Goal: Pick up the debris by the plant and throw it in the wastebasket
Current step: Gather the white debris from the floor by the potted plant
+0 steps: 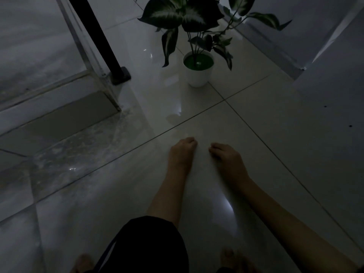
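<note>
At the bottom edge, bare feet and a dark garment (pixel 149 247) are cut off by the frame. Both forearms reach forward over glossy pale floor tiles (pixel 275 134). The left hand (pixel 182 149) is curled into a loose fist, fingers together; the right hand (pixel 224 154) has its fingers bent down and bunched. The dim light hides whether either holds debris, and none can be made out on the floor. Well beyond the hands stands a smooth white round pot (pixel 198 75) with broad variegated leaves (pixel 189 14). Left of it, a black post (pixel 98 36) meets the floor.
</note>
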